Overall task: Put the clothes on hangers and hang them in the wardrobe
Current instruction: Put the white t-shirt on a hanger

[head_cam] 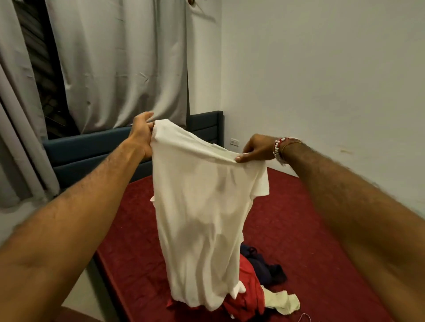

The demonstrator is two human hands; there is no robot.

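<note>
Fingers of the left hand (141, 133) and right hand (255, 149) pinch a white T-shirt (202, 206) at its 11 and 1 o'clock, above a clothes pile (248, 296) on the bed (299, 218).

The white shirt (202, 206) hangs in front of the pile on the bed (310, 229), so I see only the edges of a red garment (248, 298), a dark blue garment (264, 264) and a pale garment (282, 301); what lies behind it is hidden. Grey shapes show through the cloth, and I cannot tell what they are. The fingertips of the left hand (141, 135) and right hand (255, 149) disappear behind the fabric. A thin pink thing (303, 318) is cut off by the bottom edge, and a brown thing (190, 1) by the top. Both forearms blur near the frame's edges.
</note>
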